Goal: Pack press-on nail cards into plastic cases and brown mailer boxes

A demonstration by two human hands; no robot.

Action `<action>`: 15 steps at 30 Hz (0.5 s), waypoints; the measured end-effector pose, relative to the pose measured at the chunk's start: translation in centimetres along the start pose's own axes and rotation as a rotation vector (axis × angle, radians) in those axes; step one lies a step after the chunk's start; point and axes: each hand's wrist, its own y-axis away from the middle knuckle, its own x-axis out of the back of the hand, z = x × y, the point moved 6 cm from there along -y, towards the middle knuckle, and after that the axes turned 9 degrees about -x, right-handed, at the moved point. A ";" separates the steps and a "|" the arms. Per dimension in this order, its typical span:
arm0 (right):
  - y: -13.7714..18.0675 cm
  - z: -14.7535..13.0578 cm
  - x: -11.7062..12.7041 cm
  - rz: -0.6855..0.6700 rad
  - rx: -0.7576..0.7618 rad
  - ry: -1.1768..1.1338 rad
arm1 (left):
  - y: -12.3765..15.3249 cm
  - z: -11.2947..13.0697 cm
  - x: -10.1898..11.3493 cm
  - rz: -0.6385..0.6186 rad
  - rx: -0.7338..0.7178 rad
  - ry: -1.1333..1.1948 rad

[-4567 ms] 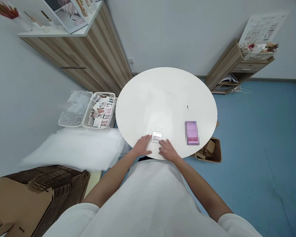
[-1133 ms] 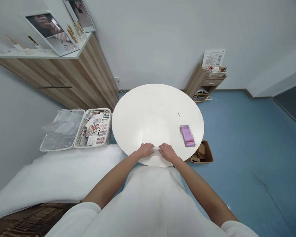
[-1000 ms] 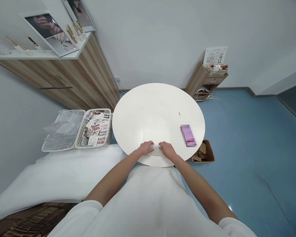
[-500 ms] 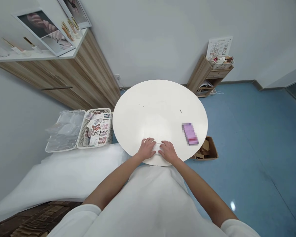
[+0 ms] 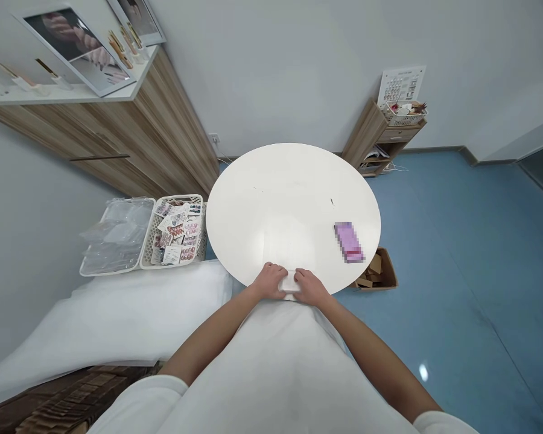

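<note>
My left hand (image 5: 271, 281) and my right hand (image 5: 311, 286) lie close together at the near edge of the round white table (image 5: 294, 199). Between them sits a small white flat packet (image 5: 291, 283); both hands have their fingers curled onto its ends. Most of the packet is covered by the fingers. A purple phone-sized object (image 5: 348, 242) lies on the table to the right, apart from my hands.
Left of the table stand a white basket of nail-tip cards (image 5: 176, 232) and a tray of clear plastic bags (image 5: 113, 235). White sheets (image 5: 108, 319) lie below them. An open cardboard box (image 5: 375, 271) sits on the blue floor. A wooden cabinet (image 5: 131, 132) stands at the back left.
Since 4.6 s ago my hands closed over the small packet and drew it back to the table's near edge. In the last half second the hands slid slightly nearer to me.
</note>
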 end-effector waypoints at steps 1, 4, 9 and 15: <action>0.4 0.0 0.0 -0.023 -0.004 -0.023 | 0.3 0.2 -0.1 -0.007 -0.009 0.030; 0.7 0.2 0.5 -0.085 -0.026 -0.081 | 0.6 0.2 -0.1 -0.003 -0.014 0.099; -0.5 0.9 2.3 -0.111 -0.061 -0.147 | 0.2 -0.7 0.7 0.029 0.009 0.136; -2.4 2.1 4.0 0.009 -0.144 -0.141 | -0.6 -1.9 1.5 0.039 0.109 0.138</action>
